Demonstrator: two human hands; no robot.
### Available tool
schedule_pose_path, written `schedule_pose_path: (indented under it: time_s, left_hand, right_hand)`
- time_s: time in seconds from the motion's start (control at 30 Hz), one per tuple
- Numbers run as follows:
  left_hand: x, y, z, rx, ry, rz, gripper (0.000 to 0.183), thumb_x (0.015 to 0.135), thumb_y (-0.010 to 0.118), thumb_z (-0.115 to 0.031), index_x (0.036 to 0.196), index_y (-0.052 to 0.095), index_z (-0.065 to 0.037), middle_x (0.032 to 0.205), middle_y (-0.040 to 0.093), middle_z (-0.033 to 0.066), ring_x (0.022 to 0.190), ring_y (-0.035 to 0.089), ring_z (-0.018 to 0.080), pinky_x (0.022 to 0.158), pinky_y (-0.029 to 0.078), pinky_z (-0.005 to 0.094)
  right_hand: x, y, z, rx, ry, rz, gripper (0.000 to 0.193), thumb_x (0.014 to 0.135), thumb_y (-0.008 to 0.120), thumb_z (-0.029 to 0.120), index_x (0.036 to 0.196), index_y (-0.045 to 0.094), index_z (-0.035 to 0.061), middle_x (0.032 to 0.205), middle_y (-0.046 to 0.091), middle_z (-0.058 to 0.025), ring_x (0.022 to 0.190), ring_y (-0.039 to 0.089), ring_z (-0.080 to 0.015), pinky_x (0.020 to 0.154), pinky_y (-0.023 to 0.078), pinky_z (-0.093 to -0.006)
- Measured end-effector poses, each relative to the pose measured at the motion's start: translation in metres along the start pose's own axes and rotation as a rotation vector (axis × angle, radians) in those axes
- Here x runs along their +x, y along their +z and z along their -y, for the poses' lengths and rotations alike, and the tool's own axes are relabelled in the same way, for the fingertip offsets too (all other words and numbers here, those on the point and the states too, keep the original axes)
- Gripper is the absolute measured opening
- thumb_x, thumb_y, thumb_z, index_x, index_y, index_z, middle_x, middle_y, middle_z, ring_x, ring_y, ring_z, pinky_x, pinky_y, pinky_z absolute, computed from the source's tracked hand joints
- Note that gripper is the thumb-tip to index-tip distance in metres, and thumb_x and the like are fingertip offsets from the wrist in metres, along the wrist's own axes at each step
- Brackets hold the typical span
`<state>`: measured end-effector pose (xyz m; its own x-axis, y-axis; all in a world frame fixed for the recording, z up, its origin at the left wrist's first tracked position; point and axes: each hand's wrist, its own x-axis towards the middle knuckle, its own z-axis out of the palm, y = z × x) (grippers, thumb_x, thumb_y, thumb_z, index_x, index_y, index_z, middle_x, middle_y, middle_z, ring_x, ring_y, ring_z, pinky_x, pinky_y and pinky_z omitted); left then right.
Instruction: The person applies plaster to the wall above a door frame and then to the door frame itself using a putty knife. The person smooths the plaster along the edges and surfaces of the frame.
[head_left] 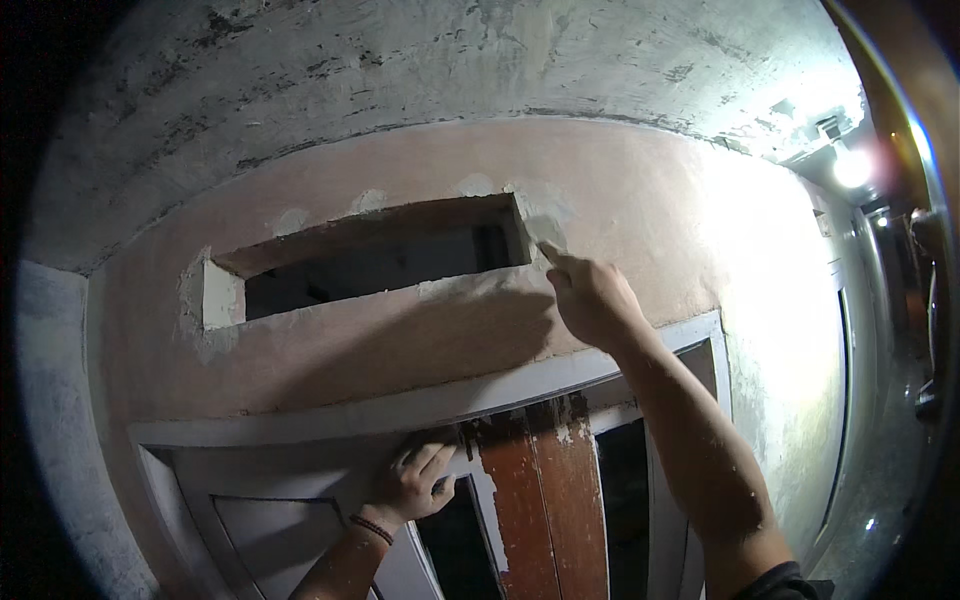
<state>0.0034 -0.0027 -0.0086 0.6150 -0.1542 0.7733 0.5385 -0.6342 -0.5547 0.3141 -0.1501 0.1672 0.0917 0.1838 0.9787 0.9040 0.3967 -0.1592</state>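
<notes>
My right hand (pixel 597 302) is raised to the right end of a rectangular wall opening (pixel 380 262). Its fingers are closed round the handle of a putty knife (pixel 549 252), whose working end meets the wall beside the opening's edge. Part of the tool is hidden by the hand, and its blade blends into the grey patch (pixel 545 228) there. Lower down, my left hand (pixel 418 482) is by the upper part of a door (pixel 280 505), fingers apart and holding nothing. A beaded bracelet (pixel 372 528) circles that wrist.
Pale filler patches (pixel 290 221) dot the pinkish wall (pixel 340 370) around the opening. Below runs a white door frame (pixel 300 425), with a peeling reddish-brown wooden panel (pixel 540 500) among the door leaves. A stained grey ceiling (pixel 420 75) lies overhead. At right glows a bright lamp (pixel 852 167).
</notes>
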Motion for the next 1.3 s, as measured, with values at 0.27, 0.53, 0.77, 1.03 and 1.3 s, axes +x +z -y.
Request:
schedule_pose_path:
  time_s: [0.27,0.53,0.77,1.03,1.3]
  left_hand:
    - [0.005,0.003,0.006,0.014,0.031,0.002,0.048,0.087,0.076,-0.024,0.129,0.067,-0.003,0.118,0.067,0.0145,0.109,0.069,0.0351,0.096,0.058,0.0474]
    - [0.006,-0.001,0.005,0.02,0.018,0.024,0.048,0.087,0.076,-0.025,0.129,0.067,-0.004,0.119,0.067,0.0147,0.11,0.069,0.0353,0.097,0.058,0.0475]
    - [0.006,0.001,0.003,-0.003,0.001,0.011,0.048,0.085,0.077,-0.024,0.128,0.066,-0.005,0.118,0.067,0.0152,0.109,0.069,0.0357,0.095,0.059,0.0472]
    - [0.006,0.002,0.004,-0.008,0.004,0.001,0.047,0.085,0.077,-0.022,0.127,0.067,-0.004,0.118,0.066,0.0151,0.108,0.069,0.0362,0.096,0.059,0.0484]
    - [0.015,-0.012,-0.002,0.04,0.025,0.015,0.048,0.084,0.077,-0.022,0.129,0.067,-0.005,0.123,0.066,0.0143,0.111,0.068,0.035,0.098,0.058,0.0472]
  right_hand:
    - [0.05,0.005,-0.004,-0.01,-0.001,0.009,0.042,0.102,0.056,0.024,0.143,0.067,0.0201,0.101,0.076,-0.0259,0.096,0.074,-0.0449,0.085,0.058,-0.0549]
    - [0.042,0.003,-0.004,0.037,-0.033,-0.01,0.045,0.101,0.055,0.024,0.145,0.066,0.0204,0.104,0.076,-0.026,0.097,0.074,-0.0436,0.087,0.058,-0.0529]
    - [0.063,-0.003,0.007,0.028,-0.007,0.066,0.04,0.102,0.053,0.022,0.139,0.069,0.0166,0.108,0.076,-0.0258,0.101,0.073,-0.0443,0.09,0.057,-0.0542]
    - [0.076,0.001,0.003,0.038,-0.061,0.021,0.039,0.104,0.053,0.023,0.14,0.067,0.017,0.111,0.076,-0.0233,0.104,0.073,-0.044,0.09,0.057,-0.055]
    - [-0.023,0.007,-0.021,0.009,-0.082,-0.025,0.047,0.104,0.056,0.023,0.151,0.06,0.021,0.1,0.073,-0.0301,0.091,0.073,-0.0476,0.084,0.057,-0.0562]
